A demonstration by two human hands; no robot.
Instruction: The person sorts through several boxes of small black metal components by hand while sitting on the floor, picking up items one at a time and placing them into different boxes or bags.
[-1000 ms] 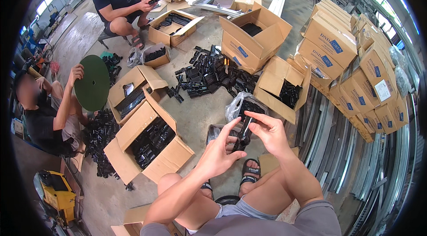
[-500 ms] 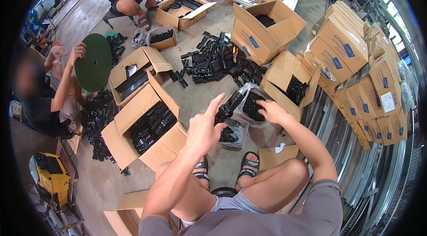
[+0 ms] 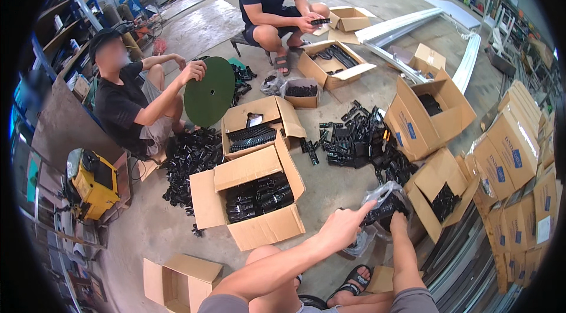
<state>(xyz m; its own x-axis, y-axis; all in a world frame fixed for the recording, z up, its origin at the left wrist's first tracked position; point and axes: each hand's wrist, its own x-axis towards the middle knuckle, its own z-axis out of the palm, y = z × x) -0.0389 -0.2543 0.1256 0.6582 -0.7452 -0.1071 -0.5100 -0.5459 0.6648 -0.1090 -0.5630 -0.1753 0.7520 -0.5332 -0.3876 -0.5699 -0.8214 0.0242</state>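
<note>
My left hand (image 3: 343, 229) has its index finger stretched out, and its other fingers are closed around a black plastic part (image 3: 376, 214), whose far end is over a clear plastic bag (image 3: 389, 188). The bag stands just ahead of my feet and has small black pieces in it. Into the same bag reaches my right hand (image 3: 400, 222), its fingers hidden among the contents. A second clear bag (image 3: 357, 246) is partly covered by my left hand and wrist.
A heap of black parts (image 3: 359, 142) lies ahead. Open cartons stand around it, including a box (image 3: 265, 229) of black parts at left and a box (image 3: 433, 121) at right. One co-worker holds a green disc (image 3: 209, 92); another sits farther back, holding a black part.
My view has turned left and up, so the scene sits farther right. My right hand has gone down into the bag. The black part remains in my left hand.
</note>
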